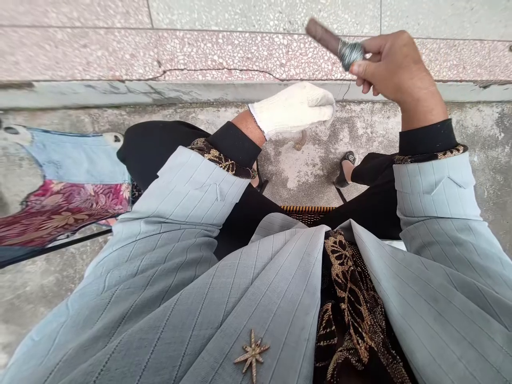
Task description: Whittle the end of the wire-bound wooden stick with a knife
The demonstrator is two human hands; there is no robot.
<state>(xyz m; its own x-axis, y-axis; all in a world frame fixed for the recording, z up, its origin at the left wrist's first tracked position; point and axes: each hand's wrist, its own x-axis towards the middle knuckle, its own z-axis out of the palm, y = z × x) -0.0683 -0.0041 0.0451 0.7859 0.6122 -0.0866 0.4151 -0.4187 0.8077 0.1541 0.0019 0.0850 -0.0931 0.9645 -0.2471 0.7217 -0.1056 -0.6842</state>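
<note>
My right hand (394, 69), bare, is raised over the ledge and grips a brown stick (323, 36) near one end. Thin silvery wire (352, 53) is wound in a thick bundle round that stick, against my thumb and fingers. Lower and to the left, my left hand (294, 109) wears a white knitted glove, its fingers curled closed. Whatever those fingers hold, if anything, is hidden. Just below the glove shows a small curved brownish piece (300, 141); whether it touches the glove or lies on the ground, I cannot tell.
A speckled pink and grey stone ledge (224, 53) with a crack runs across the front. Below it is worn concrete ground (288, 170). A woven seat edge (308, 209) shows between my legs. At left lies a blue and floral cloth bag (76, 186) with white handles.
</note>
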